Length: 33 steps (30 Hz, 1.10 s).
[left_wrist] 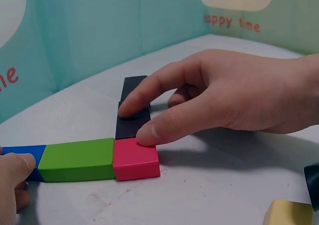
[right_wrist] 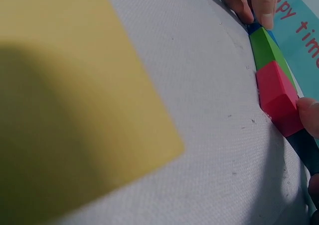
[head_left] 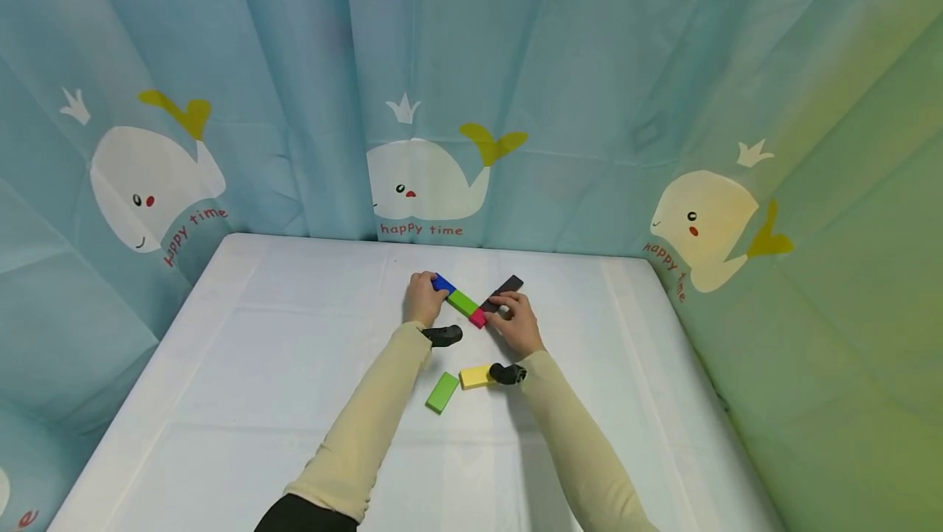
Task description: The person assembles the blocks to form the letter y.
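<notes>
My left hand [head_left: 423, 300] pinches the blue block [head_left: 443, 283] at the far end of a row on the white table. A green block [head_left: 463, 304] and a red block [head_left: 478, 318] continue the row end to end. Two black blocks [left_wrist: 134, 88] extend away from the red one, making a corner. My right hand [head_left: 518, 324] bends over this corner. Its thumb touches the red block's top edge, while the index fingertip rests on the nearer black block, as the left wrist view shows.
Nearer the body lie a loose green block [head_left: 442, 393] and a yellow block [head_left: 475, 376], the latter partly covered by the black right wrist camera [head_left: 507, 374]. Whale-print curtains [head_left: 442, 41] hang behind and beside the white table [head_left: 280, 401].
</notes>
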Each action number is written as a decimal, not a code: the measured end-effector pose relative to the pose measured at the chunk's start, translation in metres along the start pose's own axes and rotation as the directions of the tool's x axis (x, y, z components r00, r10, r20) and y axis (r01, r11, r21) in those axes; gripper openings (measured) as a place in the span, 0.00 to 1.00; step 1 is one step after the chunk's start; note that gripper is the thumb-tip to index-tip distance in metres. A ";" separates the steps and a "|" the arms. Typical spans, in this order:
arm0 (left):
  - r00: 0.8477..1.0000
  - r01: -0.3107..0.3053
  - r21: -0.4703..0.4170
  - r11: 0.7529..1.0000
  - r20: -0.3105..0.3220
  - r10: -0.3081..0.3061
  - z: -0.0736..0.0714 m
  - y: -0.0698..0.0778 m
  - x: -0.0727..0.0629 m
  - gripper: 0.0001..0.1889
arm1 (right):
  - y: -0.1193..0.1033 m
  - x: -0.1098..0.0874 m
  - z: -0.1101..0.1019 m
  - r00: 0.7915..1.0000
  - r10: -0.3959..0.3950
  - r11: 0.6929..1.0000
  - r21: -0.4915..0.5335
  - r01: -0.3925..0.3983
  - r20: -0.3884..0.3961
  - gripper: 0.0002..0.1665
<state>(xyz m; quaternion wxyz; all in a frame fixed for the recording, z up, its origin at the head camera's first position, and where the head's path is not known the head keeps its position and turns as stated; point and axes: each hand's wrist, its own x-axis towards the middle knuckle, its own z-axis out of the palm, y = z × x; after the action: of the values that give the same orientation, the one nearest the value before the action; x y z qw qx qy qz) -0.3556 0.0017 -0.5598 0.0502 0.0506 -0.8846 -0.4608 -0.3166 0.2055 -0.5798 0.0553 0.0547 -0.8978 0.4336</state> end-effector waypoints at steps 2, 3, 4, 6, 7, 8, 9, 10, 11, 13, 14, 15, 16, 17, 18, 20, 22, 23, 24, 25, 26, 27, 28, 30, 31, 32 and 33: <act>1.000 0.003 -0.005 1.000 0.004 -0.003 -0.001 -0.001 0.000 0.21 | 0.000 0.001 0.000 1.000 0.019 1.000 -0.002 -0.019 0.012 0.22; 1.000 0.002 -0.005 1.000 0.004 -0.002 -0.001 -0.001 0.001 0.21 | 0.000 0.002 0.001 1.000 0.025 1.000 -0.002 -0.025 0.014 0.22; 1.000 0.001 -0.009 1.000 0.005 -0.001 -0.002 -0.001 0.001 0.21 | -0.001 0.003 0.001 0.999 0.029 1.000 -0.004 -0.029 0.016 0.22; 1.000 -0.001 -0.015 1.000 0.004 0.001 -0.003 -0.001 0.001 0.21 | -0.001 0.003 0.001 0.999 0.030 1.000 -0.005 -0.030 0.016 0.21; 1.000 -0.004 -0.016 1.000 0.003 0.004 -0.003 -0.001 0.001 0.21 | -0.001 0.004 0.001 0.999 0.028 1.000 -0.006 -0.028 0.015 0.21; 1.000 -0.005 -0.016 1.000 0.001 0.005 -0.004 -0.001 0.001 0.21 | -0.001 0.004 0.002 1.000 0.025 1.000 -0.004 -0.025 0.015 0.21; 1.000 -0.006 -0.017 1.000 0.002 0.006 -0.005 -0.001 0.001 0.21 | -0.001 0.004 0.002 1.000 0.021 1.000 -0.006 -0.021 0.014 0.21; 1.000 -0.005 -0.019 1.000 0.003 0.005 -0.005 -0.001 0.001 0.22 | -0.002 0.004 0.002 1.000 0.018 1.000 -0.008 -0.018 0.014 0.21; 1.000 -0.004 -0.020 1.000 0.003 0.004 -0.006 -0.001 0.001 0.22 | -0.002 0.004 0.002 1.000 0.017 1.000 -0.007 -0.017 0.014 0.21; 1.000 0.000 -0.023 1.000 0.004 0.000 -0.007 0.000 0.000 0.22 | -0.003 0.004 0.002 1.000 0.016 1.000 -0.009 -0.016 0.017 0.21; 1.000 0.001 -0.024 1.000 0.001 -0.001 -0.008 0.000 -0.001 0.22 | -0.003 0.003 0.002 1.000 0.019 1.000 -0.009 -0.018 0.018 0.21; 1.000 0.004 -0.022 1.000 -0.001 -0.004 -0.009 0.000 -0.001 0.22 | -0.004 0.003 0.002 1.000 0.020 1.000 -0.010 -0.020 0.019 0.21; 1.000 0.009 -0.018 1.000 -0.006 -0.009 -0.009 0.000 -0.002 0.22 | -0.005 0.003 0.002 1.000 0.024 1.000 -0.007 -0.024 0.020 0.21; 1.000 0.013 -0.018 1.000 -0.012 -0.014 -0.010 0.000 -0.002 0.21 | -0.005 0.003 0.002 0.999 0.027 1.000 -0.006 -0.027 0.021 0.21; 1.000 0.017 -0.022 1.000 -0.019 -0.017 -0.012 -0.001 -0.003 0.21 | -0.005 0.003 0.002 0.999 0.030 1.000 -0.007 -0.030 0.022 0.22; 0.999 0.016 -0.045 0.999 -0.041 -0.018 -0.015 -0.001 -0.005 0.21 | -0.006 0.003 0.001 0.999 0.039 0.999 -0.007 -0.039 0.024 0.22; 0.998 0.009 -0.065 0.998 -0.065 -0.013 -0.019 -0.002 -0.006 0.21 | -0.007 0.003 0.001 0.999 0.047 0.999 -0.011 -0.047 0.026 0.22; 0.997 -0.008 -0.079 0.997 -0.075 0.002 -0.021 -0.003 -0.006 0.21 | -0.007 0.003 0.000 0.998 0.049 0.999 -0.012 -0.049 0.028 0.22; 0.996 -0.030 -0.085 0.996 -0.087 0.023 -0.023 -0.006 -0.006 0.21 | -0.007 0.003 -0.001 0.998 0.052 0.999 -0.011 -0.051 0.030 0.22; 0.995 -0.051 -0.091 0.995 -0.093 0.042 -0.025 -0.008 -0.006 0.21 | -0.007 0.003 -0.001 0.998 0.054 0.999 -0.009 -0.053 0.031 0.22; 0.993 -0.075 -0.086 0.993 -0.096 0.067 -0.026 -0.011 -0.006 0.21 | -0.007 0.002 -0.002 0.998 0.056 0.998 -0.009 -0.056 0.031 0.22; 0.993 -0.091 -0.074 0.993 -0.088 0.085 -0.028 -0.014 -0.005 0.21 | -0.007 0.002 -0.002 0.998 0.058 0.998 -0.009 -0.058 0.031 0.22; 0.992 -0.111 -0.074 0.991 -0.075 0.105 -0.029 -0.017 -0.005 0.21 | -0.006 0.002 -0.002 0.998 0.058 0.998 -0.007 -0.058 0.030 0.22; 0.989 -0.145 -0.088 0.986 -0.032 0.143 -0.033 -0.019 -0.007 0.20 | -0.005 0.001 -0.002 0.998 0.063 0.998 -0.006 -0.063 0.030 0.22; 0.988 -0.154 -0.101 0.983 0.002 0.155 -0.036 -0.020 -0.008 0.20 | -0.004 0.001 -0.001 0.997 0.066 0.998 -0.005 -0.066 0.029 0.22; 0.985 -0.164 -0.105 0.981 0.042 0.169 -0.038 -0.021 -0.010 0.20 | -0.004 0.000 -0.001 0.997 0.069 0.998 -0.005 -0.069 0.029 0.22; 0.980 -0.169 -0.120 0.978 0.088 0.180 -0.040 -0.021 -0.012 0.19 | -0.003 0.000 -0.001 0.997 0.071 0.997 -0.002 -0.071 0.028 0.22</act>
<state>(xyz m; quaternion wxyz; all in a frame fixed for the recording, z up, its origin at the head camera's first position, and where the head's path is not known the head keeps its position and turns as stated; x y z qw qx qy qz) -0.3375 -0.0409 -0.5545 0.0494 -0.0531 -0.8598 -0.5055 -0.3163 0.2042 -0.5767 0.0273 0.0286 -0.9001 0.4338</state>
